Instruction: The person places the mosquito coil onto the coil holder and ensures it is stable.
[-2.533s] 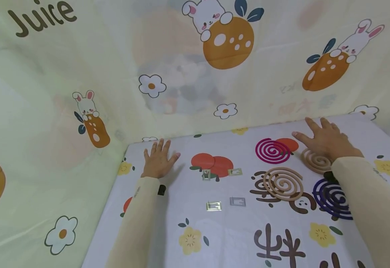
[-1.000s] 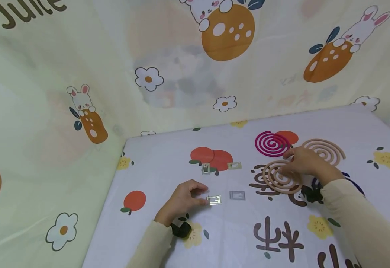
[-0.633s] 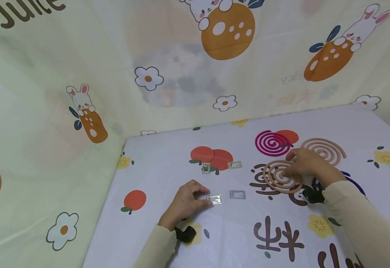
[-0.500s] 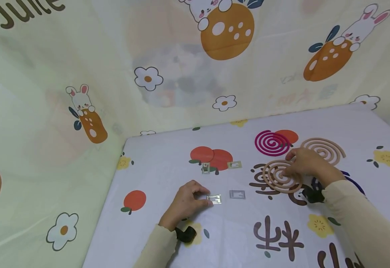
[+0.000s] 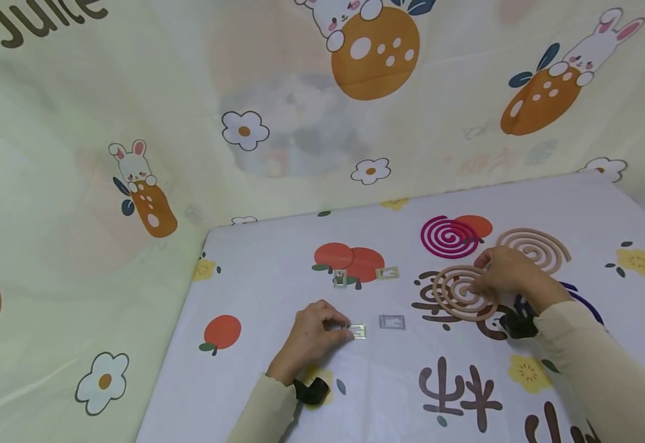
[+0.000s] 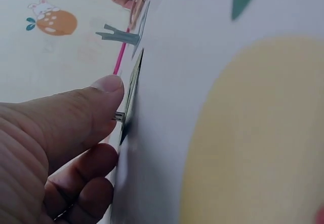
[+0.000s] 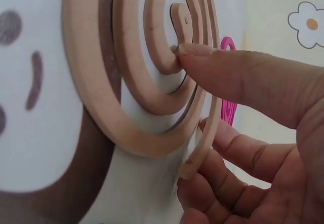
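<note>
Four-sided metal mosquito coil stands and spiral mosquito coils lie on the white patterned cloth. My left hand (image 5: pixel 310 335) is at the left end of the front gold stand (image 5: pixel 358 331), thumb and finger pinching it; in the left wrist view this stand (image 6: pixel 132 89) is seen nearly edge-on. My right hand (image 5: pixel 507 271) grips the front tan mosquito coil (image 5: pixel 455 307). Up close in the right wrist view, the thumb presses near the centre of that coil (image 7: pixel 131 89) while fingers curl at its outer edge. Part of the coil is hidden behind the hand.
A silver stand (image 5: pixel 392 322) lies right of the gold one. Two more stands (image 5: pixel 340 279) lie farther back. A magenta coil (image 5: pixel 449 237), another tan coil (image 5: pixel 554 243) and a dark blue coil (image 5: pixel 588 301), partly under my right arm, lie around. Patterned cloth walls (image 5: pixel 300 197) rise behind and left.
From lying spread near the back of the table, both hands have come to the gold stand and the front tan coil. In the last half second the left hand shifted slightly right.
</note>
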`<state>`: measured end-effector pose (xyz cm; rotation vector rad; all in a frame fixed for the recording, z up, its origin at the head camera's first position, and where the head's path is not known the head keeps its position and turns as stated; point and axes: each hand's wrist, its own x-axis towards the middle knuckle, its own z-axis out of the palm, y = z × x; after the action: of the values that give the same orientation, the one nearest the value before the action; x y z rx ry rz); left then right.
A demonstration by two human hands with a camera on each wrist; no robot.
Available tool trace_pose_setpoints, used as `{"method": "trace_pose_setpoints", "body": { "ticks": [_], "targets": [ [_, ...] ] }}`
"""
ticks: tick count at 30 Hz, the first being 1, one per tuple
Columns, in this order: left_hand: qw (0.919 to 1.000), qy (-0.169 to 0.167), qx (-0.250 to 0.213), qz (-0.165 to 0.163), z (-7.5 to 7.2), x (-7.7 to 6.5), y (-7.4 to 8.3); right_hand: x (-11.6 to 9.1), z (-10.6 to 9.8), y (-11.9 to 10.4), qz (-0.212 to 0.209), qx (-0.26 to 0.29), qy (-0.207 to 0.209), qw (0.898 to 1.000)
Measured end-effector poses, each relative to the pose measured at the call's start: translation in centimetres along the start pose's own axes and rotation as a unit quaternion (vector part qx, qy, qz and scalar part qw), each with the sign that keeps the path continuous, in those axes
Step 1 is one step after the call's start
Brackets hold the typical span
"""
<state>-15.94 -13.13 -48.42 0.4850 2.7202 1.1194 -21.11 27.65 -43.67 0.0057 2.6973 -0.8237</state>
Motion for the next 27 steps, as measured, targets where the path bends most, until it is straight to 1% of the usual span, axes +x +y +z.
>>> {"method": "trace_pose_setpoints", "body": {
  "ticks": [4,12,16,21,23,27],
  "targets": [
    [1.0000,-0.005,-0.003,0.005,0.2,0.0,0.1,-0.1,0.2,0.1,0.002,0.007,0.006,1.000],
    [0.9992,-0.014,-0.018,0.034,0.2,-0.3,0.5,-0.8,0.3,-0.1,0.010,0.042,0.012,0.999],
    [0.9991,-0.019,-0.017,0.035,0.3,-0.3,0.5,-1.0,0.6,0.3,-0.001,0.063,0.017,0.998],
    [0.9985,-0.025,-0.017,0.045,0.3,-0.3,0.6,-1.1,1.2,1.1,0.003,0.123,0.002,0.992],
    [0.9981,-0.029,-0.023,0.050,0.4,-0.3,0.7,-1.2,1.4,1.3,0.011,0.154,-0.007,0.988],
    [0.9970,-0.043,-0.039,0.052,0.5,-0.4,1.1,-1.7,1.8,1.7,0.009,0.208,-0.019,0.978]
  ]
}}
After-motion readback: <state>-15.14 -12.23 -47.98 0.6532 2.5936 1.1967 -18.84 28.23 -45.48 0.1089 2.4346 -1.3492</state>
